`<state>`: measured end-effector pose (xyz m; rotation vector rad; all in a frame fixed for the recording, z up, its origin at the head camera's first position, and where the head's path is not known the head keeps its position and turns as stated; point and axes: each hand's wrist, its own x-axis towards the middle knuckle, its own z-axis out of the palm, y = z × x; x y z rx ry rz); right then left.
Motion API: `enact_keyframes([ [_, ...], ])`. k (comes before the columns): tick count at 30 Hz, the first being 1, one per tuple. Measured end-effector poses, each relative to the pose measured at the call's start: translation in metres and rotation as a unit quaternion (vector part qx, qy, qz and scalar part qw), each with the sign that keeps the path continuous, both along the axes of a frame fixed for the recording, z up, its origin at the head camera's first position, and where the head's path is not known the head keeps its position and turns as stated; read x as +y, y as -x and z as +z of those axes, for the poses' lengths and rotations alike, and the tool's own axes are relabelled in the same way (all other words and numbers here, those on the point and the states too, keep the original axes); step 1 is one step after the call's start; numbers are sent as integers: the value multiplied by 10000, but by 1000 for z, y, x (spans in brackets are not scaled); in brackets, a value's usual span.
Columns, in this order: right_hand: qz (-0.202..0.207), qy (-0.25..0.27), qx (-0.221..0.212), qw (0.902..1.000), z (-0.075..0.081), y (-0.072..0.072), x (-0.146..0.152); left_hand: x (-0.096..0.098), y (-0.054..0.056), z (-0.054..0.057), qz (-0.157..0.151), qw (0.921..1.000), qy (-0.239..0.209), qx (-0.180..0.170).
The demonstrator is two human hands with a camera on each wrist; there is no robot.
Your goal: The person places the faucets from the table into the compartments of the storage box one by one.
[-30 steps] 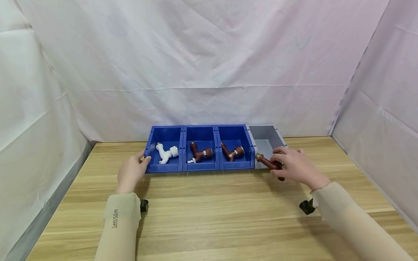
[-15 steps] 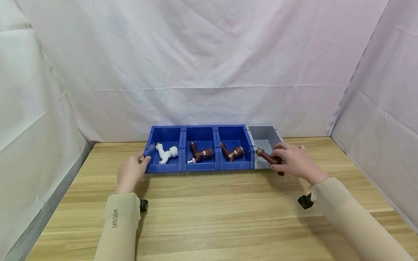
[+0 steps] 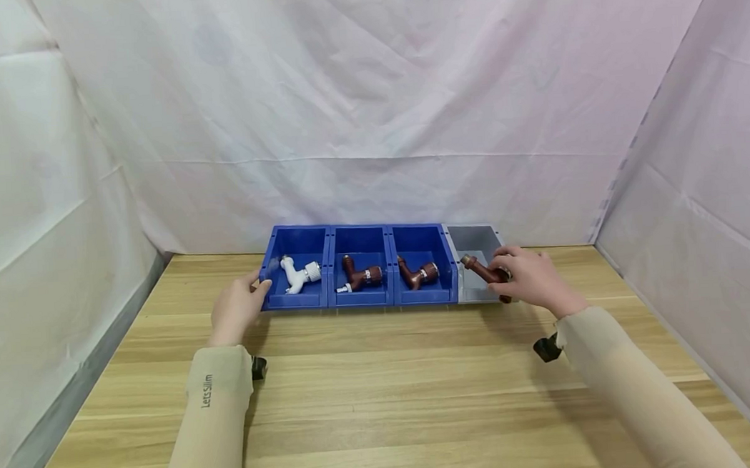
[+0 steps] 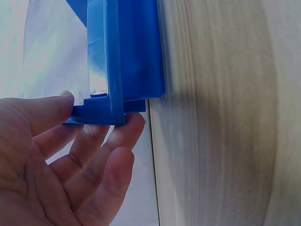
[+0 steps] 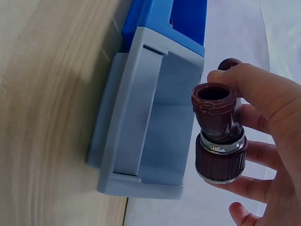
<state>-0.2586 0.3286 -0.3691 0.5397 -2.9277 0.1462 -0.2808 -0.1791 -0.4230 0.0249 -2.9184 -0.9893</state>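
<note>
My left hand point(image 3: 234, 313) pinches the front left corner of the leftmost blue bin point(image 3: 267, 263). In the left wrist view the thumb lies on one side of the bin's lip and the fingertips touch the other. My right hand point(image 3: 535, 280) grips a dark brown faucet point(image 3: 478, 268) with a ribbed knob and a chrome ring, above the front part of the grey bin point(image 3: 470, 296). Seen from the right wrist, the faucet's open spout point(image 5: 214, 92) faces the camera. The grey bin's visible floor holds nothing.
A white faucet point(image 3: 301, 274) lies in the leftmost blue bin. Brown faucets lie in the middle blue bin point(image 3: 361, 299) and the right blue bin point(image 3: 425, 295). The bins stand side by side on a wooden table point(image 3: 372, 399), before a white curtain point(image 3: 368, 120).
The right hand has carried the brown faucet slightly up and back, farther over the grey bin. The left hand has stayed at the blue bin's corner.
</note>
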Motion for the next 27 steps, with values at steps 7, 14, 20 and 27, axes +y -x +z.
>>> enact_keyframes([
  [7, -33, 37, -7, 10000, 4, 6, 2, 1, 1, 1, 15, 10000, -6, -9],
  [14, -79, 106, -121, 9998, 8, 14, 5, 3, -1, 1, 58, 10000, -41, -52],
  [20, -193, 118, -311, 9993, 7, 21, 9, 3, -1, 1, 54, 10000, -52, -66],
  [27, -257, 76, -466, 9986, 6, 28, 12, 2, -1, 1, 17, 10000, -61, -31],
])
